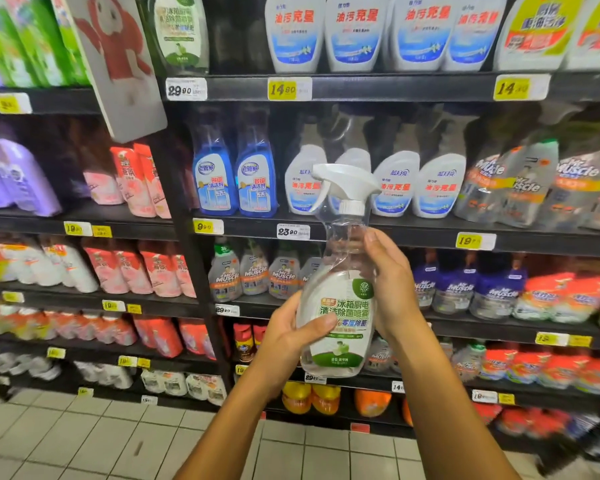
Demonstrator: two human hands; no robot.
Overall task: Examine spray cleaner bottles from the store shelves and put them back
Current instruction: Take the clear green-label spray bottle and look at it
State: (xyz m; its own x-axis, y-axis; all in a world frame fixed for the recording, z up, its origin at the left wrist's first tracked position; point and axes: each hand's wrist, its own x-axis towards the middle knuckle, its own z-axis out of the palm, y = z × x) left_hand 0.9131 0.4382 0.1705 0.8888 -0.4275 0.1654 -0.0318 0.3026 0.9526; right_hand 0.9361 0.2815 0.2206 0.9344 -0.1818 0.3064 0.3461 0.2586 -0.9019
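Holding a clear spray bottle (338,299) upright in both hands, out in front of the shelves (361,88), label toward the camera.

Item: clear body, white trigger head, green-and-white label; liquid level hard to tell.

Grip: left hand (288,337) cups the lower body, thumb laid across the label; right hand (392,289) wraps the shoulder and neck from the right side, fingers curled round it.

Step, as judged: reading the label. To do it well, slide the left thumb off the print, keep the bottle upright, keep fingers off the trigger, and turn it slowly at the neck to see the back.

Return spot: matching bottle (181,29) stands on the top shelf, upper left; a likely place.
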